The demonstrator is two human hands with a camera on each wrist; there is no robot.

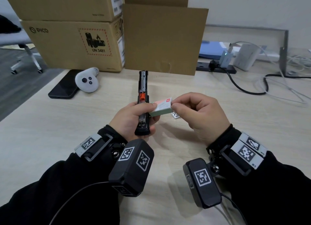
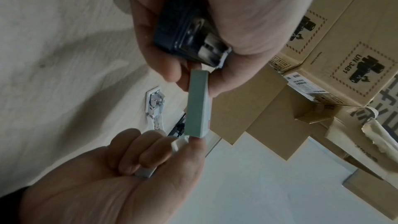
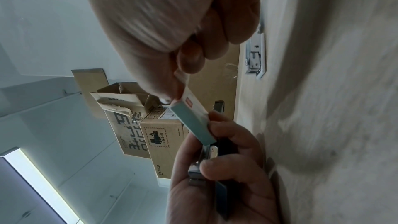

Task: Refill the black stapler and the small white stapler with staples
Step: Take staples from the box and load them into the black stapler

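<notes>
Black stapler (image 1: pixel 142 107): swung open, gripped in your left hand (image 1: pixel 133 120).
Staple box (image 1: pixel 160 107): pinched between both hands; your right hand (image 1: pixel 196 115) pinches its end.

The pale wooden table (image 1: pixel 50 132) bears cardboard boxes (image 1: pixel 72 45), a phone (image 1: pixel 64 85), a controller (image 1: pixel 87 82) and a small white stapler (image 1: pixel 175 115).

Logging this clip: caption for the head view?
Left hand holds open black stapler; both hands pinch staple box, right hand at its end.
</notes>
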